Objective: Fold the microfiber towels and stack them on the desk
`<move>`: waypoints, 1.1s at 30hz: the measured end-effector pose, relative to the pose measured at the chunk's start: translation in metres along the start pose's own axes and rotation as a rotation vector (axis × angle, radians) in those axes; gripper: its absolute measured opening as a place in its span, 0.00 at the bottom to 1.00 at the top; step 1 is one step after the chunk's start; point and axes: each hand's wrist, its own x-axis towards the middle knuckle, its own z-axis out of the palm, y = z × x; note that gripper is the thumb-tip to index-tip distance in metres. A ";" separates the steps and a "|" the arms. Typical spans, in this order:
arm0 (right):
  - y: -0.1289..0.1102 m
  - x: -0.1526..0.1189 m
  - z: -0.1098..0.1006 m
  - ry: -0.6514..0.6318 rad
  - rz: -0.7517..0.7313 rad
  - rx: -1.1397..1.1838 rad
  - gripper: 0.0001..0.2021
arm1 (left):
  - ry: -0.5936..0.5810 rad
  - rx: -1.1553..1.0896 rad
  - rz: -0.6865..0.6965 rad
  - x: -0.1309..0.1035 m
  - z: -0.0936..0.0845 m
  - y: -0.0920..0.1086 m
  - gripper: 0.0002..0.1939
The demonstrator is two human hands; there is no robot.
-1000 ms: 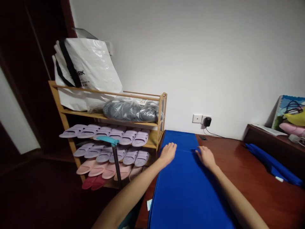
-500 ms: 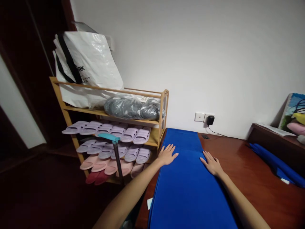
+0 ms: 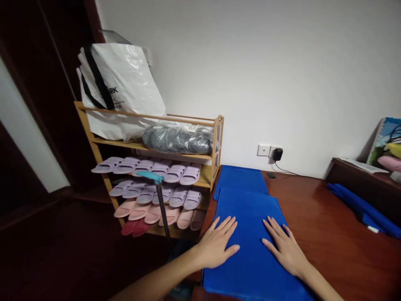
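A long strip of folded blue fabric [image 3: 247, 259] lies flat on the brown wooden table [image 3: 338, 225]. Its upper layer ends in a visible edge near the far part, where a lower blue layer shows beyond it. On the left side of the fabric rests my left hand [image 3: 216, 244], palm down with fingers spread. My right hand [image 3: 283, 248] lies flat at the right edge of the same fabric, its fingers stretched out too. Neither hand grips anything.
Left of the table, a wooden shoe rack [image 3: 216, 142] holds several slippers [image 3: 175, 172], a plastic-wrapped grey bundle [image 3: 178, 138] and a white bag [image 3: 131, 79]. A blue-topped handle [image 3: 150, 175] stands before it. More blue fabric [image 3: 363, 209] lies at right; a black adapter [image 3: 277, 154] is plugged in.
Both hands have slid toward me along the fabric. The top layer's far edge now stands out, and the fabric's near edge has come into view at the bottom.
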 end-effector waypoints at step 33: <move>-0.013 -0.068 0.001 -0.026 -0.053 0.002 0.31 | -0.035 0.003 0.044 -0.044 -0.004 0.029 0.34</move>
